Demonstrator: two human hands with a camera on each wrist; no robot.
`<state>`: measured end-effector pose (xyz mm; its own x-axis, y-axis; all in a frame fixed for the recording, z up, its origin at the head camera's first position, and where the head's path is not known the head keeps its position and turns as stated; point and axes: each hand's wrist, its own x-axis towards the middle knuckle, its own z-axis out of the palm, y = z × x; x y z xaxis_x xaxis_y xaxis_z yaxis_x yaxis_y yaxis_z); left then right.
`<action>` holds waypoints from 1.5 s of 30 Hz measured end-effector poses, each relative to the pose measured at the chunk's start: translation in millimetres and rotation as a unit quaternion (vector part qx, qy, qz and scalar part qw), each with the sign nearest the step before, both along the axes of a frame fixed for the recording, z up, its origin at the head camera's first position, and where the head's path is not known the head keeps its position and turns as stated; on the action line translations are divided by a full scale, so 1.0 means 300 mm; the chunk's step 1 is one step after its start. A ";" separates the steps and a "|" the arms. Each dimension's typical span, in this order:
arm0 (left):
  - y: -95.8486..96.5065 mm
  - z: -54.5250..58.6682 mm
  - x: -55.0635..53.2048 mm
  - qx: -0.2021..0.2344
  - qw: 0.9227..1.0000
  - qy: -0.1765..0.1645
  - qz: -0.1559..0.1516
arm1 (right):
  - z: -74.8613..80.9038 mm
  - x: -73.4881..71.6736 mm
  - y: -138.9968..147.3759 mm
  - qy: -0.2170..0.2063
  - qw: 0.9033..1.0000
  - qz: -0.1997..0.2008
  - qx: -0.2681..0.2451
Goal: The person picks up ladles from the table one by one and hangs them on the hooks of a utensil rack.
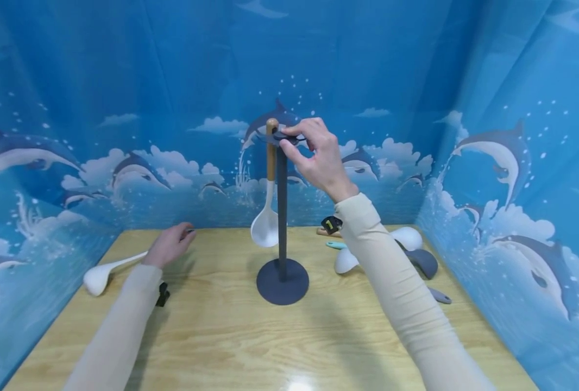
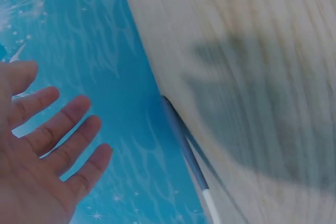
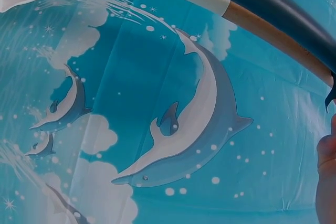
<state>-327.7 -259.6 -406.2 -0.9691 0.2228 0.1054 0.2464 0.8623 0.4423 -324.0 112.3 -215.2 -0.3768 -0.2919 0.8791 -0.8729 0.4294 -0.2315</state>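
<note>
A dark utensil stand (image 1: 282, 217) with a round base stands upright mid-table. My right hand (image 1: 321, 157) pinches the dark hooked top (image 1: 287, 137) of the stand between thumb and fingers. From that top hangs a white spoon (image 1: 265, 225) with a wooden handle (image 3: 278, 35), its bowl down. Over the table's left side is my left hand (image 1: 169, 247), fingers spread loosely and holding nothing in the left wrist view. Beside and below it lies a white ladle (image 1: 98, 278); its grey handle (image 2: 186, 148) is partly hidden by the hand in the head view.
Several utensils lie at the table's right, partly behind my right forearm: a white head (image 1: 408, 238), another white head (image 1: 345, 262), a dark ladle head (image 1: 423, 263) and a grey handle (image 1: 440, 296). Blue dolphin-print curtains (image 1: 172, 81) border the wooden table (image 1: 221, 336) at the back and sides.
</note>
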 end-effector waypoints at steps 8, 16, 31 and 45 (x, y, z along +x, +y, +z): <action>-0.038 -0.033 -0.005 -0.075 0.997 -0.008 0.011 | -0.006 -0.001 -0.002 0.003 1.000 -0.001 -0.006; -0.106 -0.067 -0.009 -0.112 0.993 -0.023 0.030 | -0.012 -0.001 -0.004 0.005 1.000 -0.001 -0.009; -0.213 -0.053 -0.004 -0.132 0.983 -0.106 0.066 | -0.012 0.000 0.006 -0.006 1.000 -0.003 -0.016; -0.269 -0.063 0.030 -0.183 0.971 -0.121 0.093 | -0.006 0.003 -0.005 -0.002 1.000 0.005 -0.013</action>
